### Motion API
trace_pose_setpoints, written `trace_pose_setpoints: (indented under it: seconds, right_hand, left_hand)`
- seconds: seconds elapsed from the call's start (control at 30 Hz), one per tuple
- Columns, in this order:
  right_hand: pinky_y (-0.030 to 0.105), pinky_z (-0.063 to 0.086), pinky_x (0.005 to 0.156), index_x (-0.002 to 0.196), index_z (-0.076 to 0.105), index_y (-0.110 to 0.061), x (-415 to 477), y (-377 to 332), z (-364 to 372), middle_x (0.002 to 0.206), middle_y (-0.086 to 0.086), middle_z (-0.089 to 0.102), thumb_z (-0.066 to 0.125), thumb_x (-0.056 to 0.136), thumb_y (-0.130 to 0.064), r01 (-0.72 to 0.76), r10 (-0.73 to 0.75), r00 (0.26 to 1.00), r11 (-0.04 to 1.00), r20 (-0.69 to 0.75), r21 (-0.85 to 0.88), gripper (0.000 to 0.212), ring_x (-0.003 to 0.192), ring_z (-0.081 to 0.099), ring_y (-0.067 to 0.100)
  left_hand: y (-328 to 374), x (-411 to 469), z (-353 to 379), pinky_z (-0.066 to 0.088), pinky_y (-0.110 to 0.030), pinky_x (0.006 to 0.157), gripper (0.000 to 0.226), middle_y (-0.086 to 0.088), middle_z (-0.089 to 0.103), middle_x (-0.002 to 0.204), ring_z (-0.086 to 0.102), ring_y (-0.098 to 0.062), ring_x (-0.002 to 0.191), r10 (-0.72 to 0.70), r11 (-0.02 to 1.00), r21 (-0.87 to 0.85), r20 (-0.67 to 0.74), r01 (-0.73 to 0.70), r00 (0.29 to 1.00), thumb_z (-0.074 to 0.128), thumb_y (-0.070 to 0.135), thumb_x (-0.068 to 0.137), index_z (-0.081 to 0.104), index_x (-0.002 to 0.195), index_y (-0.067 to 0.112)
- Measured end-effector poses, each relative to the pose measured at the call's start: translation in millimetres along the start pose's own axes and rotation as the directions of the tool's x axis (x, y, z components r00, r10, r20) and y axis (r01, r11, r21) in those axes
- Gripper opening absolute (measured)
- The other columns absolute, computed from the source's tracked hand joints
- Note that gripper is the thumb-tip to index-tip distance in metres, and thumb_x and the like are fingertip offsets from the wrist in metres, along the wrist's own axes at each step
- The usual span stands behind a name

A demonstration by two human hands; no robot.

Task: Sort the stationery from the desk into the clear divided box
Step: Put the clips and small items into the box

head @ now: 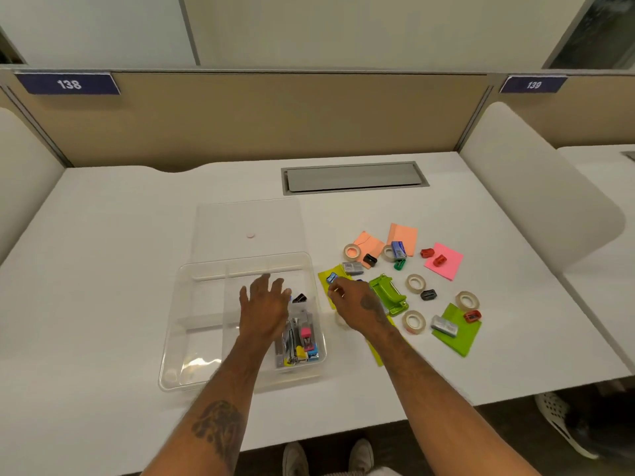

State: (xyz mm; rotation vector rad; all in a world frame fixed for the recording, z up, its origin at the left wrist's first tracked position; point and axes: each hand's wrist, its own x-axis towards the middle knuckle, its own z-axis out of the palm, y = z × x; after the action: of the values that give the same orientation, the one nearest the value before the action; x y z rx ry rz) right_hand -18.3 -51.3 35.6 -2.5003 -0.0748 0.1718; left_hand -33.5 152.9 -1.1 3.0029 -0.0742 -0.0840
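We note left hand (264, 305), fingers spread, over the clear divided box (202, 304), likely steadying it, while right hand (357, 302) pinches a blue sharpener (332, 277) at the yellow paper (325, 273) alongside, presumably for sorting.

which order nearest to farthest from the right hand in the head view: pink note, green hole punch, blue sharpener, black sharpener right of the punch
From the right hand:
1. blue sharpener, at its fingertips
2. green hole punch, just to its right
3. black sharpener, beyond the punch, further right
4. pink note, far right, towards the back
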Motion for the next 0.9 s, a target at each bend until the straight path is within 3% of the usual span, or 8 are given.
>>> trace_pose_setpoints:
  seconds: [0.1,0.2,0.33,0.5,0.67,0.9]
  right_hand:
    - [0.037,0.049,0.085,0.107,0.065,-0.015,-8,37,-19,0.106,0.008,0.069,0.052,0.094,-0.027,-0.066,0.062,0.997,0.994,-0.048,-0.083,0.022,0.102,0.061,0.028]
    - [0.035,0.043,0.092,0.123,0.058,-0.014,-17,85,-41,0.122,0.010,0.061,0.048,0.096,-0.025,-0.158,0.151,0.987,0.974,-0.059,-0.163,0.030,0.115,0.055,0.029]
    - [0.035,0.041,0.096,0.123,0.056,-0.013,-24,141,-67,0.125,0.011,0.058,0.053,0.095,-0.024,-0.244,0.227,0.967,0.955,-0.111,-0.169,0.031,0.117,0.054,0.028]
    - [0.037,0.041,0.095,0.120,0.057,-0.014,-7,182,-94,0.120,0.011,0.059,0.050,0.095,-0.023,-0.281,0.264,0.957,0.946,-0.116,-0.162,0.028,0.115,0.054,0.029]
    - [0.033,0.044,0.098,0.122,0.055,-0.021,14,211,-109,0.124,0.003,0.058,0.051,0.094,-0.027,-0.267,0.258,0.963,0.952,-0.081,-0.151,0.029,0.119,0.054,0.021]
    - [0.039,0.047,0.092,0.121,0.057,-0.016,31,227,-118,0.119,0.007,0.060,0.051,0.094,-0.023,-0.213,0.202,0.974,0.972,-0.107,-0.105,0.028,0.112,0.056,0.026]
  left_hand:
    - [30,12,-11,0.027,-0.056,0.111,0.040,-0.016,0.044,0.147,0.039,-0.033,0.137,-0.008,0.997,-0.078,-0.247,-0.012,0.969,0.050,0.036,0.098,0.057,0.129,0.012]
    - [66,28,-13,0.031,-0.056,0.108,0.050,-0.016,0.049,0.143,0.045,-0.034,0.133,0.064,0.990,-0.100,-0.318,-0.100,0.946,0.040,0.047,0.098,0.060,0.126,0.011]
    - [105,51,0,0.027,-0.054,0.111,0.048,-0.014,0.044,0.147,0.041,-0.032,0.136,0.136,0.981,-0.111,-0.189,-0.158,0.973,0.048,0.043,0.097,0.054,0.134,0.013]
    - [131,74,26,0.011,-0.052,0.117,0.055,-0.005,0.030,0.155,0.029,-0.024,0.142,0.086,0.996,-0.012,0.072,-0.085,0.994,0.036,0.047,0.099,0.033,0.147,0.021]
    - [158,84,38,0.015,-0.048,0.117,0.048,-0.004,0.041,0.149,0.037,-0.024,0.137,0.060,0.996,-0.066,0.097,-0.054,0.993,0.042,0.038,0.097,0.040,0.143,0.021]
    - [184,97,40,0.017,-0.044,0.116,0.045,-0.003,0.042,0.148,0.038,-0.024,0.136,0.062,0.996,-0.067,0.113,-0.055,0.992,0.040,0.036,0.099,0.042,0.141,0.021]
